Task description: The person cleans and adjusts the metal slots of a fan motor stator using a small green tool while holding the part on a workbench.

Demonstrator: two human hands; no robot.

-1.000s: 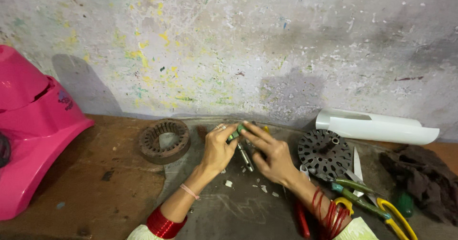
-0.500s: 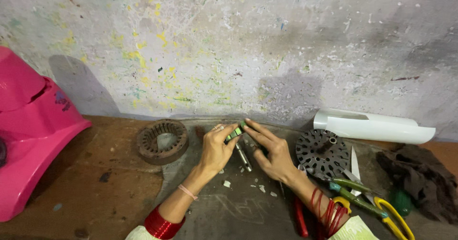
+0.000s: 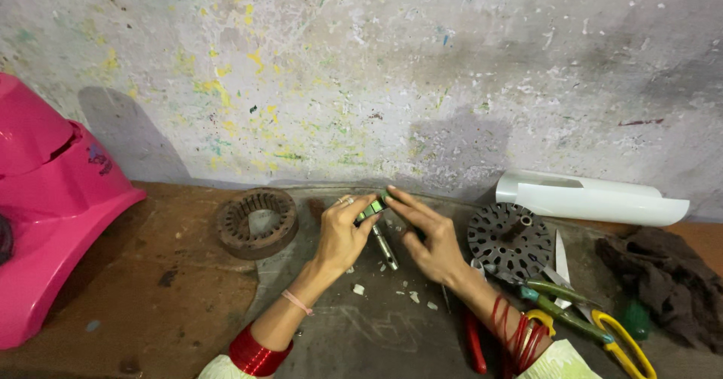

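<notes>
Together, both hands (image 3: 388, 232) pinched shut on small green piece (image 3: 370, 210), fingertips touching above table (image 3: 188, 273)

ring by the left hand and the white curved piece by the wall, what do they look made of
Ring: likely iron or steel, dull and rusty, going by its brown, rough surface and slotted inner edge. White curved piece: probably plastic, smooth and slightly glossy with thin, even walls; painted sheet metal cannot be ruled out.

No package, sign or screen is seen on the bench (image 3: 151, 273) or the wall behind it. One small dark decal, possibly a label, is noted on the pink plastic body (image 3: 53, 221) at the left edge; detail too small.
</notes>
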